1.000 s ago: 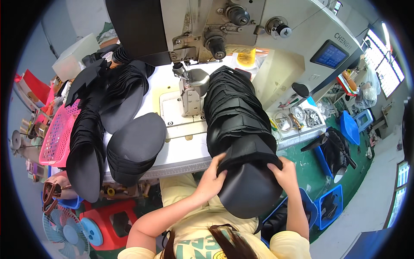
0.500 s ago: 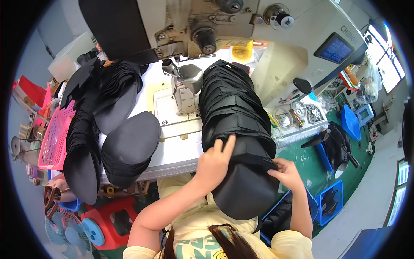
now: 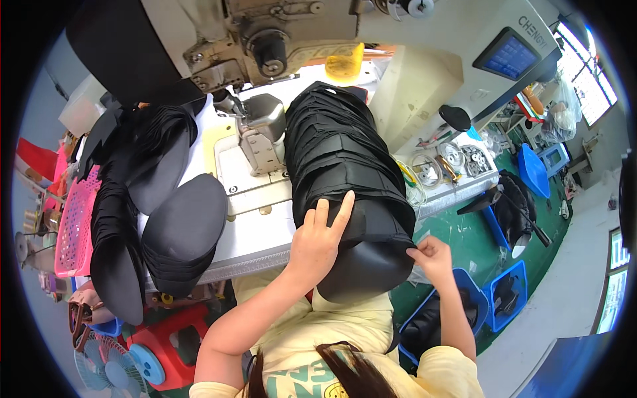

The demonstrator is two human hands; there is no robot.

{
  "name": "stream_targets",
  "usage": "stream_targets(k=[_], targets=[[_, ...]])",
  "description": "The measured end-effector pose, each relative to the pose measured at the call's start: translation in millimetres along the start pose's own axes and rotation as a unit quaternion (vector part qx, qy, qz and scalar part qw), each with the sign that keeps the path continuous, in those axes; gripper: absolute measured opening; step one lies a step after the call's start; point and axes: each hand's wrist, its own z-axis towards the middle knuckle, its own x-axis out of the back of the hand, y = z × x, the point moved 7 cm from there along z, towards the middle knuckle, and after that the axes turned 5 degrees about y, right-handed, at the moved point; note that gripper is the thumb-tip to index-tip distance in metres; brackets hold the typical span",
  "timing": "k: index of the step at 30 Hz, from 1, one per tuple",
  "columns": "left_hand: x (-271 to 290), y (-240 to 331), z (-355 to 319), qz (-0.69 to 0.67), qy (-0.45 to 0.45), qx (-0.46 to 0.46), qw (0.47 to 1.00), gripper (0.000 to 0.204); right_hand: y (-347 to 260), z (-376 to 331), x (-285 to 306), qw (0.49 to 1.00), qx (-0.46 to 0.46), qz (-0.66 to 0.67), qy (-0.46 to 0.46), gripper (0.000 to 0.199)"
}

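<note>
A long stack of black fabric pieces (image 3: 338,152) lies across the white sewing table (image 3: 252,239), its near end hanging over the front edge. My left hand (image 3: 318,239) rests flat on the nearest black piece (image 3: 365,265), fingers spread and pointing up. My right hand (image 3: 431,255) pinches the right edge of that same piece. An industrial sewing machine (image 3: 259,40) stands behind, with its presser part (image 3: 259,132) just left of the stack.
More stacks of black curved pieces (image 3: 179,232) cover the table's left side. A pink basket (image 3: 73,225) stands at far left. Blue bins (image 3: 504,292) sit on the green floor at right. A control screen (image 3: 507,56) and a tray of small parts (image 3: 451,162) are at right.
The view has shifted closer to the table. My left hand slid up onto the nearest black piece; my right hand moved down to its right edge.
</note>
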Motion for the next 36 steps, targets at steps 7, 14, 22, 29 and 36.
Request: stream_targets(k=[7,14,22,29,36], targets=[[1.2,12.7,11.5,0.038,0.053,-0.079,0.995,0.084,-88.8,-46.1,-16.9,0.883,0.345,-0.226,0.223,0.031],[5.3,13.0,18.7,0.014,-0.009,-0.029,0.999,0.09,-80.8,-64.0,-109.2,0.886,0.375,-0.261,-0.082,0.063],[6.7,4.9,12.8,-0.002,0.071,-0.046,0.996,0.082,-94.4,-60.5,-44.9,0.828,0.466,-0.183,0.253,0.051],[11.4,-17.8,12.5,0.003,0.134,0.033,0.99,0.063,-162.4,20.4,-55.0,0.855,0.369,-0.356,0.075,0.092],[1.3,-38.3,-5.4,-0.142,0.119,0.089,0.979,0.078,-199.3,90.1,-26.5,0.942,0.331,-0.043,-0.043,0.054]])
